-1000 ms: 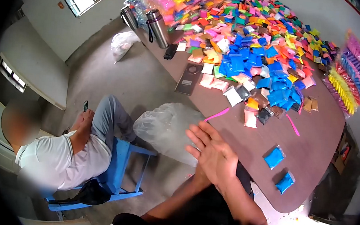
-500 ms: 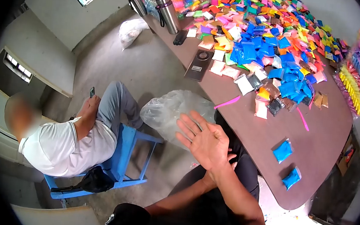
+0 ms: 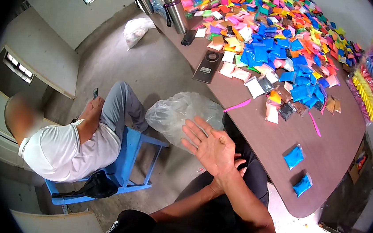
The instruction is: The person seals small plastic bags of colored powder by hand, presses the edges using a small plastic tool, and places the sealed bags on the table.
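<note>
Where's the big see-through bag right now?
In the head view, the bag is just left of the middle, between the blue chair and the table. The right hand partly covers it.

Big clear plastic bag, crumpled, on flr L of tbl; pink stick flat nr tbl's L edge; blue pkt + 2nd blue pkt, nr end, apart.

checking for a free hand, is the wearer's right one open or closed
Open and empty: the right hand shows its bare palm, its fingers extended and spread slightly apart.
</note>
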A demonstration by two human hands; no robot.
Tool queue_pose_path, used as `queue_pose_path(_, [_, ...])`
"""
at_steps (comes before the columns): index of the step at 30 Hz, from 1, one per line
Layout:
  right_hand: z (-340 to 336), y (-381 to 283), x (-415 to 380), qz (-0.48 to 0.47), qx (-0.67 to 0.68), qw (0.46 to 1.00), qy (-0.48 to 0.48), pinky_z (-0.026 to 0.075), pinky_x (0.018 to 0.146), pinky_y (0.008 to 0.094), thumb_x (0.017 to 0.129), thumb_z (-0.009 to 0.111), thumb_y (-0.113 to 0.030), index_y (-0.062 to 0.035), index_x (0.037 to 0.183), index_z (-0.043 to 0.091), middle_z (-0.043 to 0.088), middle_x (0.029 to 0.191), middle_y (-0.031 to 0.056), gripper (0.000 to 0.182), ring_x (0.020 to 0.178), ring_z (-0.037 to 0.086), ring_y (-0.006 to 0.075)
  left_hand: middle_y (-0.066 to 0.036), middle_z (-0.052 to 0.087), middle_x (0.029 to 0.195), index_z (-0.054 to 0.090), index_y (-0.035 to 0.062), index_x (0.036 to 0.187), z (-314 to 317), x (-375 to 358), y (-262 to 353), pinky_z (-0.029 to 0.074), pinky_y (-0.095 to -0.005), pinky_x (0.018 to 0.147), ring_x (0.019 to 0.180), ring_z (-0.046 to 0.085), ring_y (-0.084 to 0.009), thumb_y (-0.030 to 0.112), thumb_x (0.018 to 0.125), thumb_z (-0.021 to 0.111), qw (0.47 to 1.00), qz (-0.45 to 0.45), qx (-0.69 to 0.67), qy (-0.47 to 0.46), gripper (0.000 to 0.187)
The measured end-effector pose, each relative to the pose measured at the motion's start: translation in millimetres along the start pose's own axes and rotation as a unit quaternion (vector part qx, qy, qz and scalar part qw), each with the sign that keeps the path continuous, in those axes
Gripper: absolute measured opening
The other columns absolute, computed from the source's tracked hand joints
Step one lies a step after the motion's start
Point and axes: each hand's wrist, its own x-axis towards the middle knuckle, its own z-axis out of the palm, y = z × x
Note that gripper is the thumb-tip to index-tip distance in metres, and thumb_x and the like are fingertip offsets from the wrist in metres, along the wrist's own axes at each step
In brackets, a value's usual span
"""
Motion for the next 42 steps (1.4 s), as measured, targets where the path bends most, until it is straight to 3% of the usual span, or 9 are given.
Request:
queue_pose_path(13, [-4.1, -1.6, -2.6, 0.002, -0.008, 1.000, 0.008, 0.036, 0.118, 0.0496, 0.091, 0.055, -0.028, -0.0055, 0.147, 0.046, 0.047, 0.153, 0.0152, 0.061, 0.143, 0.045, 0.0314, -0.015, 0.058, 0.129, 0.059, 0.0086, 0.125, 9.7, -7.7, -14.2, 0.044, -0.0475, 0.108, 0.123, 0.055, -0.0327, 0.022, 0.090, 0.073, 1.000, 0.015, -0.016, 0.009, 0.040])
queue_pose_path(18, [-8.9, -1.8, -3.7, -0.002, -0.034, 0.999, 0.011, 0.037, 0.118, 0.0485, 0.091, 0.058, -0.024, -0.0039, 0.133, 0.057, 0.049, 0.152, 0.0131, 0.047, 0.142, 0.045, 0.0309, -0.016, 0.058, 0.129, 0.059, 0.0085, 0.124, 8.9, -6.4, -10.6, 0.045, -0.0476, 0.107, 0.123, 0.055, -0.0329, 0.021, 0.090, 0.073, 0.999, 0.008, -0.031, 0.005, 0.039])
queue_pose_path(28, [-22.7, 0.5, -4.7, -0.023, -0.057, 0.998, 0.031, 0.038, 0.117, 0.0482, 0.093, 0.060, -0.021, -0.0065, 0.116, 0.064, 0.048, 0.152, 0.0132, 0.027, 0.142, 0.045, 0.0309, -0.016, 0.058, 0.128, 0.059, 0.0088, 0.124, 12.6, -5.9, -12.8, 0.045, -0.0475, 0.107, 0.123, 0.055, -0.0324, 0.019, 0.089, 0.074, 1.000, 0.008, -0.015, 0.011, 0.039])
queue_pose_path(30, [-21.0, 1.3, -7.1, -0.011, -0.077, 0.994, 0.078, 0.036, 0.117, 0.0509, 0.086, 0.058, -0.017, -0.0071, 0.102, 0.065, 0.046, 0.155, 0.0166, 0.020, 0.146, 0.040, 0.0336, -0.015, 0.058, 0.129, 0.059, 0.0092, 0.124, 12.1, -8.2, -11.2, 0.045, -0.0478, 0.106, 0.123, 0.055, -0.0322, 0.019, 0.089, 0.074, 1.000, -0.003, -0.022, 0.013, 0.039])
queue_pose_path(34, [-14.7, -3.2, -12.1, 0.022, -0.028, 0.997, 0.062, 0.037, 0.115, 0.0509, 0.087, 0.057, -0.015, -0.0071, 0.104, 0.063, 0.046, 0.155, 0.0152, 0.020, 0.144, 0.042, 0.0328, -0.015, 0.058, 0.128, 0.059, 0.0093, 0.124, 11.1, -7.9, -14.3, 0.045, -0.0478, 0.106, 0.123, 0.055, -0.0319, 0.019, 0.089, 0.075, 1.000, 0.008, -0.007, 0.002, 0.040])
queue_pose_path(37, [-24.2, 1.7, -11.4, -0.006, -0.074, 0.993, 0.087, 0.037, 0.116, 0.0515, 0.085, 0.052, -0.007, -0.0066, 0.110, 0.062, 0.044, 0.156, 0.0154, 0.026, 0.144, 0.042, 0.0327, -0.015, 0.058, 0.128, 0.059, 0.0093, 0.124, 16.2, -12.8, -18.3, 0.045, -0.0478, 0.106, 0.123, 0.055, -0.0318, 0.020, 0.089, 0.075, 1.000, 0.004, -0.020, 0.014, 0.039])
queue_pose_path(39, [-26.8, 2.3, -11.8, -0.026, -0.100, 0.991, 0.083, 0.041, 0.114, 0.0474, 0.091, 0.048, 0.001, -0.0070, 0.118, 0.058, 0.046, 0.153, 0.0144, 0.030, 0.138, 0.048, 0.0293, -0.015, 0.058, 0.128, 0.059, 0.0093, 0.124, 15.5, -10.3, -15.6, 0.045, -0.0481, 0.106, 0.123, 0.055, -0.0321, 0.020, 0.090, 0.075, 0.999, 0.001, -0.039, 0.023, 0.039])
queue_pose_path(42, [-20.6, 2.2, -12.9, -0.031, -0.110, 0.988, 0.107, 0.042, 0.114, 0.0475, 0.088, 0.045, 0.006, -0.0064, 0.118, 0.057, 0.044, 0.155, 0.0149, 0.035, 0.139, 0.047, 0.0291, -0.016, 0.058, 0.128, 0.059, 0.0094, 0.125, 12.7, -10.2, -13.5, 0.045, -0.0484, 0.106, 0.123, 0.055, -0.0325, 0.021, 0.090, 0.074, 1.000, 0.000, 0.003, 0.009, 0.039])
